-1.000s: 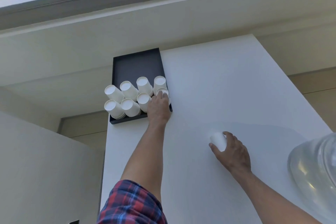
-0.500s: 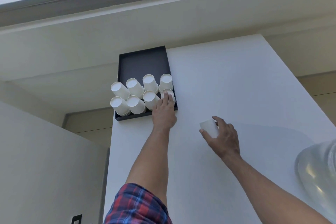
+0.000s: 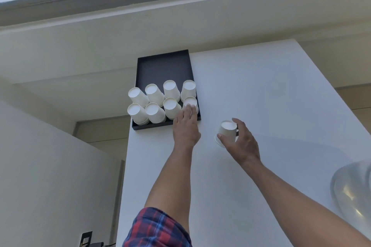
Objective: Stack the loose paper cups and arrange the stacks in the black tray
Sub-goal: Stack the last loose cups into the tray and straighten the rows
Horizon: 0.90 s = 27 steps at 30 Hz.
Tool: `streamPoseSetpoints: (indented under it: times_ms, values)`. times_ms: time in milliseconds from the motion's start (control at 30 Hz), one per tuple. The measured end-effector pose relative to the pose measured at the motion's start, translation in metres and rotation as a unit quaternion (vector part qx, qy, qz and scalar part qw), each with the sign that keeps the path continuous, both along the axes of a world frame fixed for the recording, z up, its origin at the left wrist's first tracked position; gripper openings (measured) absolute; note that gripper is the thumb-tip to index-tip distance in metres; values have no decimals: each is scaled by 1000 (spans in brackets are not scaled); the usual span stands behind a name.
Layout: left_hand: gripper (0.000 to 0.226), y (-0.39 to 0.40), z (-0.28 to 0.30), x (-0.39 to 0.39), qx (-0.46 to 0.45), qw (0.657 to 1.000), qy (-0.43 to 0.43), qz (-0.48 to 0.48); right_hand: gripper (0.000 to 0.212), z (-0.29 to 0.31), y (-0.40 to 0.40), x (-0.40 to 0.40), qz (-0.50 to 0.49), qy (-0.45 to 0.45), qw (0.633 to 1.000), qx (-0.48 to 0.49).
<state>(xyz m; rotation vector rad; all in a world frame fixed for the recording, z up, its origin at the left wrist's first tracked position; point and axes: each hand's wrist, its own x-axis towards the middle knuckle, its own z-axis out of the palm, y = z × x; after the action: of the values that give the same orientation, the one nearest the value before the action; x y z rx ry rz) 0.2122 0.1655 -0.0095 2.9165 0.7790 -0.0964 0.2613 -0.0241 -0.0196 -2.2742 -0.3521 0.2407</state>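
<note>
Nearest the camera, a plaid sleeve (image 3: pixel 156 228) is showing at the bottom edge, and a clear domed object (image 3: pixel 353 192) is sitting at the right edge of the white table (image 3: pixel 261 90); what it is cannot be told.

Further out, the right hand (image 3: pixel 240 144) is holding a single inverted paper cup (image 3: pixel 227 131) over the table, just right of the tray. Its grip is clamped on the cup wall, thumb on the left, fingers wrapped around the right. Whether the rim is touching the table cannot be told.

Beyond that, the left hand (image 3: pixel 186 126) is reaching to the black tray (image 3: pixel 163 66), fingers extended and lying together against the near-right stack (image 3: pixel 190 103). It is not closed around anything.

The tray is carrying eight inverted stacks in two rows at its near end; its far half is bare. It is sitting at the table's left edge, and the two left-hand stacks (image 3: pixel 137 104) are leaning outward past the tray wall.

Assessment: the task is appearing well advanced. Risks: a sideways push from the left hand could be knocking neighbouring stacks, sending the leaning ones off the table edge. A hard squeeze could be deforming the held cup so it is jamming or sitting crooked when nested.
</note>
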Motion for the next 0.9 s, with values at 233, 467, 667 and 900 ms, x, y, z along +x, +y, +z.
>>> streamPoseSetpoints:
  times_ms: [233, 467, 667, 900]
  values:
    - [88, 4, 7, -1, -40, 999, 18, 9, 69, 31, 36, 19, 46, -22, 998, 46]
    - [91, 15, 5, -9, -82, 996, -13, 24, 63, 66, 81, 43, 92, -89, 991, 40]
    - [86, 18, 9, -10, -118, 992, -38, 30, 58, 66, 100, 45, 132, -139, 981, 7]
    - [92, 21, 6, -16, -137, 989, -41, 23, 58, 61, 118, 50, 120, -185, 974, -49]
